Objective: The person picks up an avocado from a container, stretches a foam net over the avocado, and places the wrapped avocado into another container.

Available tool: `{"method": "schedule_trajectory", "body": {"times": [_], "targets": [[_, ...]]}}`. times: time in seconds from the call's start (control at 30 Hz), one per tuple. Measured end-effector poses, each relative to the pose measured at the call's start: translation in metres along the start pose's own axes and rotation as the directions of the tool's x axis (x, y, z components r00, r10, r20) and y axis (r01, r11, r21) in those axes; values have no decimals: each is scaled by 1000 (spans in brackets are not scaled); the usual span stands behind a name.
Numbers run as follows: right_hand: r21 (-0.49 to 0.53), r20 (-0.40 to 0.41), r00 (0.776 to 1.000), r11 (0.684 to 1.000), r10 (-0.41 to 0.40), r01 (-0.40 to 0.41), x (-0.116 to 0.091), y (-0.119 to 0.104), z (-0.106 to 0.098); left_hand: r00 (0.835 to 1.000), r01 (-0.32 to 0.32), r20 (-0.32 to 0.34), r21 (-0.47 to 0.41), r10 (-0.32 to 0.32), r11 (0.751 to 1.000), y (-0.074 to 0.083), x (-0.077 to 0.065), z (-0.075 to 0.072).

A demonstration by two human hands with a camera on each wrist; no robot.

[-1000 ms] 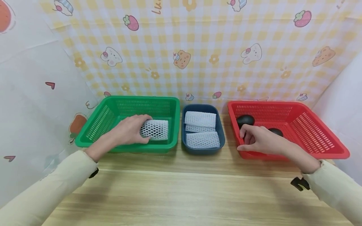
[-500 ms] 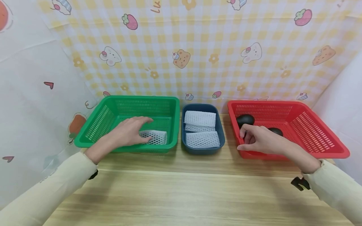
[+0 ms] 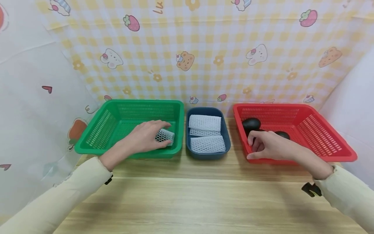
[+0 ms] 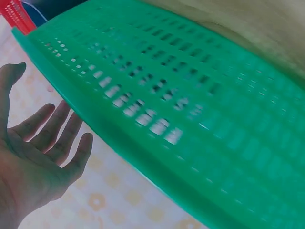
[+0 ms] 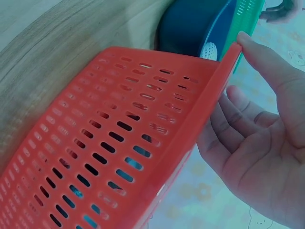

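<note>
In the head view my left hand (image 3: pixel 149 136) is over the front of the green basket (image 3: pixel 100 151), thumb and fingers apart around a white foam net sleeve (image 3: pixel 167 136). Part of the sleeve is hidden behind the hand. The left wrist view shows the left hand (image 4: pixel 45 157) with fingers spread and nothing in the palm. My right hand (image 3: pixel 268 146) is at the near left corner of the red basket (image 3: pixel 347 156), fingers loosely curled inside and thumb right at the rim. Black oval fruit (image 3: pixel 251 124) lies near its fingers; another black fruit (image 3: pixel 282 135) is partly covered by the hand.
Between the baskets stands a dark blue bin (image 3: pixel 208 156) with several folded white foam nets (image 3: pixel 207 144) in it. All three containers are on a wooden table (image 3: pixel 187 201), close to a yellow checked cloth (image 3: pixel 204 81) behind.
The foam net sleeve in the green basket first drops lower, then tilts. My left hand opens off it and shifts right over it. The right hand stays almost still at the red basket's corner.
</note>
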State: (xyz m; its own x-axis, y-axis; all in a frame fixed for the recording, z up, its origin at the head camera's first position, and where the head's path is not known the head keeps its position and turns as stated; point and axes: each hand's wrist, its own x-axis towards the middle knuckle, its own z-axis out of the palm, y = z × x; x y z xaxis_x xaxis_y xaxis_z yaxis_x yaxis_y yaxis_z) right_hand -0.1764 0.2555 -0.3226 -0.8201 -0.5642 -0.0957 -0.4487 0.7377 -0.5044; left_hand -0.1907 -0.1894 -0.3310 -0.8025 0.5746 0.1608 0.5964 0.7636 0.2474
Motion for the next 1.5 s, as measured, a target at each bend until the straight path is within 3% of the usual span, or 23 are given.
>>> {"method": "schedule_trajectory", "body": {"times": [0.23,0.57,0.9,1.27,1.5], "targets": [[-3,39,999,1000,1,-1,-3,0,-1,995,-96,-19,9,96,995,21,20,12],[-20,53,999,1000,-2,3,0,-1,-3,971,-237,7,37,237,971,50,48,36],[-7,58,998,1000,24,-23,-1,1,-2,959,-227,185,53,214,972,73,60,60],[-4,54,998,1000,18,-18,-3,3,-1,954,-210,230,56,192,976,81,58,70],[-12,66,998,1000,-7,8,-5,6,-2,958,-204,224,87,180,975,82,58,73]]}}
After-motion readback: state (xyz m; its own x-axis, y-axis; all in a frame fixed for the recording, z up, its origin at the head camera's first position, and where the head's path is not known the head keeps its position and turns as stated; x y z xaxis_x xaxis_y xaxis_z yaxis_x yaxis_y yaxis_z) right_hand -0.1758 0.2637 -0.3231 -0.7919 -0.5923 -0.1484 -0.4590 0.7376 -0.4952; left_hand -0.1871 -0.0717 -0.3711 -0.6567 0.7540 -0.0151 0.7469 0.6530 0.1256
